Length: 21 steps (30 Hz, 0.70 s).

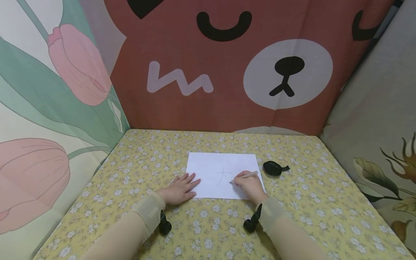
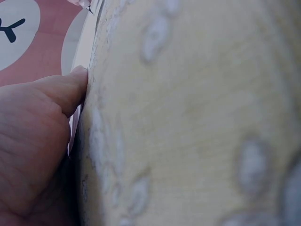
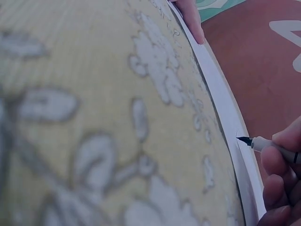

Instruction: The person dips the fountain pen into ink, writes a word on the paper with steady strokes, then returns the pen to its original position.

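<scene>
A white sheet of paper (image 1: 208,159) lies on the floral tablecloth, with thin strokes on it: a crossbar, an upright line and slanting strokes below. My left hand (image 1: 180,188) rests at the sheet's left edge, fingers spread over paper and cloth; in the left wrist view its thumb (image 2: 70,89) lies along the paper's edge. My right hand (image 1: 251,185) pinches a light-grey pen (image 1: 249,175) over the right half of the sheet. In the right wrist view the dark pointed pen tip (image 3: 244,140) is right at the paper, by a fine line.
To the right of the sheet sits a round black object (image 1: 272,168) with a short tail. Yellow floral cloth (image 1: 208,227) covers the table. A printed bear curtain (image 1: 227,112) hangs along the back edge, with patterned cloth at both sides.
</scene>
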### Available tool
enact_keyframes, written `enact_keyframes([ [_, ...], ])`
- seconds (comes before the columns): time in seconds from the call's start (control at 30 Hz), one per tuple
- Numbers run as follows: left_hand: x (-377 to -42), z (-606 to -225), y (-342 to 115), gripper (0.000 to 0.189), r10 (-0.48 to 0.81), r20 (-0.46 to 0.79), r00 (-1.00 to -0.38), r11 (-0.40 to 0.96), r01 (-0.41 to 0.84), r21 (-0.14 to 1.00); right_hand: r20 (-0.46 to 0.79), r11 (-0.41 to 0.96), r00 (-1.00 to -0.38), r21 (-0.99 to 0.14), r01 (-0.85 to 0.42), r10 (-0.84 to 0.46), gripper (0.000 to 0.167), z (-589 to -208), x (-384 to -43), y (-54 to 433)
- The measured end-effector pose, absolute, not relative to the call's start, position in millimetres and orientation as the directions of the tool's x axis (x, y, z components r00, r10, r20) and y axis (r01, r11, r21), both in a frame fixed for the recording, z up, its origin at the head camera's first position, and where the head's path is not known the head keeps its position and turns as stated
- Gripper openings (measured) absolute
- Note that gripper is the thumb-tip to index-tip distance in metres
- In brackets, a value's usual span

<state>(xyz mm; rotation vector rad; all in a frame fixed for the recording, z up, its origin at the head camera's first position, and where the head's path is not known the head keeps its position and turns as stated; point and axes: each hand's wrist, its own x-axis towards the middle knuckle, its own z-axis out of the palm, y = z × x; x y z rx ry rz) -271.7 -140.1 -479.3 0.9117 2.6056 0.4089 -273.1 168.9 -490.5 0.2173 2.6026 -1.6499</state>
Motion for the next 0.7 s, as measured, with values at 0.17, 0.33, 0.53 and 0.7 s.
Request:
enact_keyframes([
  [0.17, -271.8, -479.5, -140.1, 0.058, 0.641, -0.23, -0.732, 0.752, 0.539, 0.38, -0.11, 0.453, -0.989, -0.879, 0.145, 0.104, 0.014, -491.8, -271.6, 171.1],
  [0.33, -272.0, -479.8, -140.6, 0.058, 0.64, -0.23, -0.733, 0.752, 0.537, 0.382, -0.118, 0.443, -0.987, -0.883, 0.155, 0.112, 0.014, -493.0, -270.9, 173.4],
  [0.53, -270.6, -476.6, -140.4, 0.058, 0.645, -0.23, -0.729, 0.747, 0.537, 0.393, -0.139, 0.43, -0.982, -0.885, 0.18, 0.126, 0.014, -493.2, -269.7, 175.4],
  [0.7, -270.3, -475.8, -140.3, 0.058, 0.646, -0.24, -0.725, 0.746, 0.534, 0.397, -0.129, 0.425, -0.983, -0.889, 0.172, 0.129, 0.012, -492.0, -266.3, 176.5],
])
